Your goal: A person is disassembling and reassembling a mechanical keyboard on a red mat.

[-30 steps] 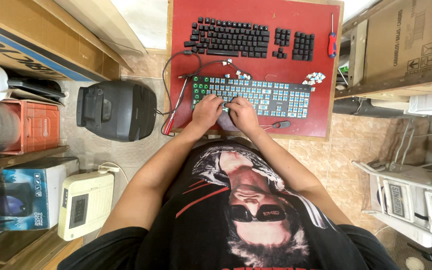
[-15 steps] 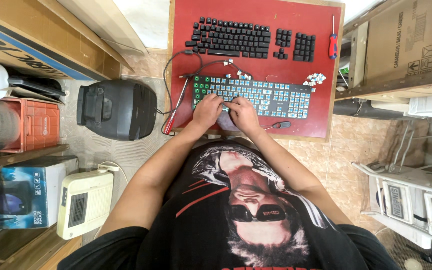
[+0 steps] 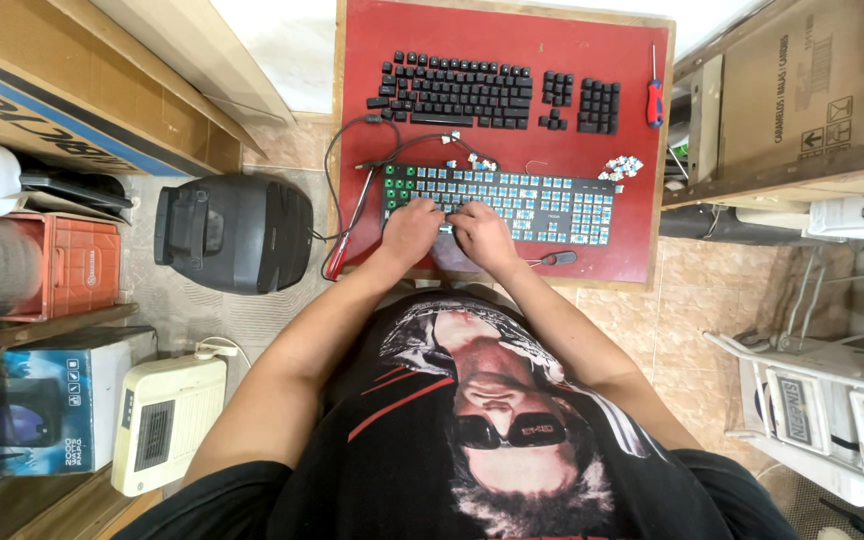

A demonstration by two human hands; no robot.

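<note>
Both hands on the stripped keyboard, which lies across the near half of the red worktop; keycaps are off it, bare teal switches showing, a patch of green ones at its left end; left hand sits over the left-centre of the board, fingers curled down onto the switches; right hand just beside it, nearly touching, fingers also bent onto the board; whether either grip pinches a switch or tool I cannot tell, fingertips are too small and tucked under; no object visibly held in either hand.

Removed black keycaps are laid out in keyboard order on the far half of the worktop, with the nav cluster and numpad block to their right; small pile of loose white-blue switches near the board's far right corner; a few more loose bits just beyond its top edge; red-handled screwdriver at the right edge, lying lengthwise; black cable loops off the board's left end; red-black tool lies tilted at the left edge; small black keycap puller just right of the right wrist.

Floor left of the worktop: black case; cream heater nearer the body.
</note>
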